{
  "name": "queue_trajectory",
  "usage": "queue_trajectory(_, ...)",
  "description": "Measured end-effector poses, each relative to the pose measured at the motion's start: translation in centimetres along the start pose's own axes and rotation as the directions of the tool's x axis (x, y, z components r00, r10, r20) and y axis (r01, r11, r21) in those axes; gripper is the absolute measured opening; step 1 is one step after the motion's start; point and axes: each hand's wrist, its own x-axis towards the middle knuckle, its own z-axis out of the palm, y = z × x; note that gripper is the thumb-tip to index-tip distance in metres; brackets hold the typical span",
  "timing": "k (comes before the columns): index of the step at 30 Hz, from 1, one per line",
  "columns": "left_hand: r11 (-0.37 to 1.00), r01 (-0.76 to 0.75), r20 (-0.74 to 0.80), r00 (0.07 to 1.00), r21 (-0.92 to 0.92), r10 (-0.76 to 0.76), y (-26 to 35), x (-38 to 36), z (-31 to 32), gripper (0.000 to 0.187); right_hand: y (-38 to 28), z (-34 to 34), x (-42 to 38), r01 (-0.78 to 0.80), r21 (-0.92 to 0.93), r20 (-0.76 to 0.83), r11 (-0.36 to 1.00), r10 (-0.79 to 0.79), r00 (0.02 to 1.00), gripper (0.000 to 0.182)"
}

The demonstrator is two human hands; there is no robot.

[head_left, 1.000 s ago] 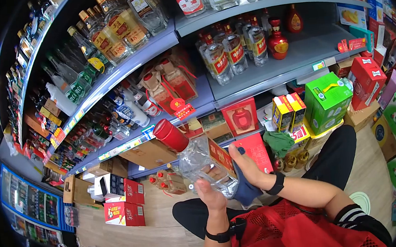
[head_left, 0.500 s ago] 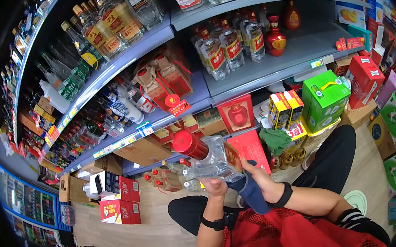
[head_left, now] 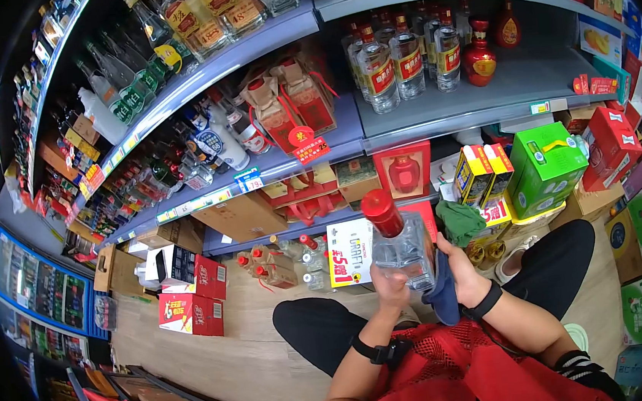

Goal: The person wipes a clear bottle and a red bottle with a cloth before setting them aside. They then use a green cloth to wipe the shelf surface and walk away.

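A large clear glass liquor bottle [head_left: 400,253] with a red cap is held above my lap, its cap end leaning away from me and slightly to the left. My left hand [head_left: 391,289] is closed around the bottle's lower left side. At the other side, my right hand [head_left: 461,274] grips a dark blue cloth [head_left: 444,294] and presses it to the glass. The lower part of the cloth hangs down toward my red vest. The side of the bottle behind my right hand and the cloth is hidden.
Ahead, a grey shelf [head_left: 509,77] carries clear bottles and red bottles. On the floor stand red-and-white cartons [head_left: 191,313], a white price card [head_left: 351,253], small bottles [head_left: 272,267] and a green box [head_left: 549,167]. A green cloth [head_left: 460,223] lies just beyond my right hand.
The bottle has turned from a leftward lean to more upright, its label no longer showing. The white price card has come into view. My head view has shifted slightly.
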Motion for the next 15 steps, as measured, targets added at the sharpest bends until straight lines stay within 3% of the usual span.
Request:
queue_trajectory(3, 0.999, 0.013, 0.066, 0.998, 0.037, -0.015, -0.3, 0.8, -0.7, 0.1, -0.3, -1.2, -0.1, 0.017, -0.068, -0.106, 0.998, -0.024, 0.994, 0.053)
queue_trajectory(6, 1.0, 0.019, 0.092, 0.996, -0.003, -0.018, 0.8, 1.3, -0.5, 0.097, -0.7, -1.2, -1.0, -0.004, 0.023, -0.069, 1.0, 0.005, 0.998, 0.053)
queue_trajectory(9, 0.992, -0.125, -0.046, 0.991, -0.028, 0.124, 0.4, 2.1, -0.5, 0.094, -1.8, -1.4, -2.0, -0.014, -0.02, -0.113, 1.0, 0.012, 0.994, 0.052)
queue_trajectory(12, 0.986, 0.125, 0.042, 0.992, -0.114, -0.121, 0.5, 1.4, -2.4, 0.099, -3.5, -1.9, -3.0, 0.028, -0.138, -0.038, 0.99, -0.034, 0.999, 0.054)
queue_trajectory(14, 0.952, 0.228, 0.101, 0.972, -0.203, -0.212, 0.0, 0.8, -3.5, 0.099, -4.8, 1.1, -4.6, 0.251, -0.08, -0.102, 0.965, -0.258, 0.961, 0.056)
queue_trajectory(15, 0.928, 0.274, 0.121, 0.96, -0.251, -0.251, 0.1, 0.5, -3.1, 0.099, -5.3, 2.1, -5.2, 0.307, -0.134, -0.049, 0.942, -0.315, 0.948, 0.057)
